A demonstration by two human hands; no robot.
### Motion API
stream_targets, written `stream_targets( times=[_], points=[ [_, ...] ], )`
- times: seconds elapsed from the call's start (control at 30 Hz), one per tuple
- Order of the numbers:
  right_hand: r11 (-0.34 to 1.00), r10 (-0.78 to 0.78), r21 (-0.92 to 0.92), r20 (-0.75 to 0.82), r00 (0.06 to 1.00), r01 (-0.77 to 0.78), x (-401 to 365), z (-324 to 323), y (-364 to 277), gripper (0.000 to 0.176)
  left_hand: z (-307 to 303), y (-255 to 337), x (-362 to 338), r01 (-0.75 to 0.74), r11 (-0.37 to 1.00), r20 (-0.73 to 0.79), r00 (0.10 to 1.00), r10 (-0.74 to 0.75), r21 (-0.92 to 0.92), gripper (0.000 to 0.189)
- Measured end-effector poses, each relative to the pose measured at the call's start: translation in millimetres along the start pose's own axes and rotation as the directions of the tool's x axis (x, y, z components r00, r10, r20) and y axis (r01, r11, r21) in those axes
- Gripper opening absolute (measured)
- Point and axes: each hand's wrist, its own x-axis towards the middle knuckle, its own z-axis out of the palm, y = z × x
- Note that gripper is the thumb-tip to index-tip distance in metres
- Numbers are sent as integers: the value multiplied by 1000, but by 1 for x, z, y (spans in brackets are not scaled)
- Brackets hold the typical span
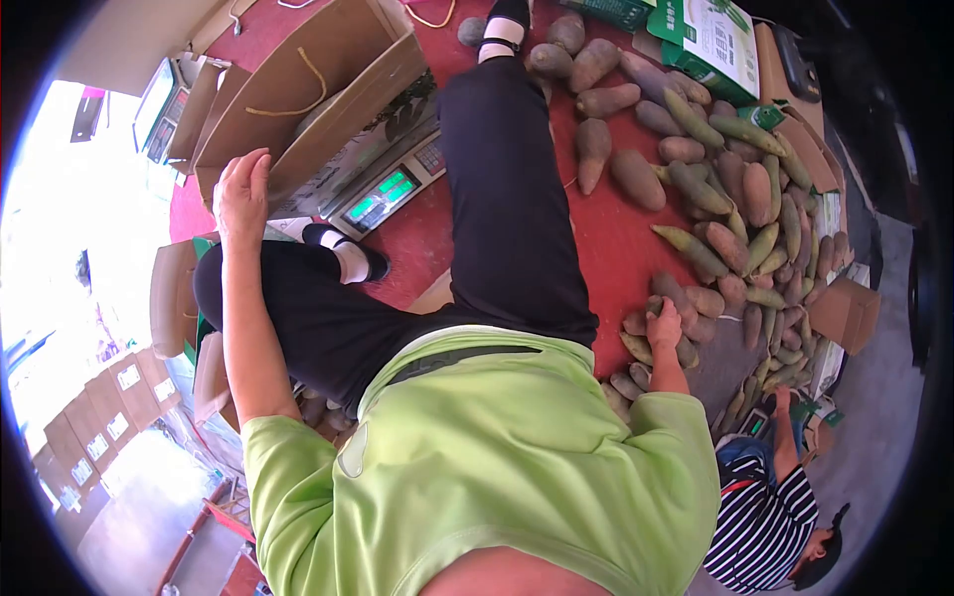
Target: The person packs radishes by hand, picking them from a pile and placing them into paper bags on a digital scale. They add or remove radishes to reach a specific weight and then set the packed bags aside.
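My left hand (241, 197) is at the near left edge of a brown paper bag (343, 124), its fingers closed at the rim. The bag has a rope handle and stands tilted by a digital scale (386, 199) with lit green digits. Low in the pile on the right, my right hand (664, 326) closes around a reddish-brown radish (656, 304), partly hidden by the fingers. Other reddish radishes (705, 302) lie close around it. Longer green radishes (691, 248) are mixed into the pile above.
A red cloth (606, 248) covers the floor between my legs and the pile. Green-and-white printed boxes (706, 45) stand at the top right. A brown carton (845, 313) sits at the right. A person in a striped shirt (760, 536) works at the lower right. Stacked cartons (99, 417) stand far left.
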Motion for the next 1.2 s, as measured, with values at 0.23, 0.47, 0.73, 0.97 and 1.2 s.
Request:
stream_targets(
  times=[0.23,0.47,0.73,0.97,1.2],
  points=[
    [857,-71,488,-202,977,164,38,-33,-35,51,-8,1,-2,37,998,-54,998,-39,-42,21],
    [265,-151,766,-568,809,586,58,-145,-141,44,-11,-1,-4,40,995,-84,995,-47,-88,21],
    [-356,-200,563,-826,527,746,-7,-316,-307,39,-12,-3,-6,49,990,-81,995,-61,-135,21],
    [-613,-477,668,-739,476,423,-65,-350,-438,34,-11,-7,-5,76,991,-56,995,-82,-111,21],
    [-183,-698,812,-504,508,554,-27,-302,-429,49,-12,-6,-4,124,973,-67,988,-140,-194,22]
  ],
)
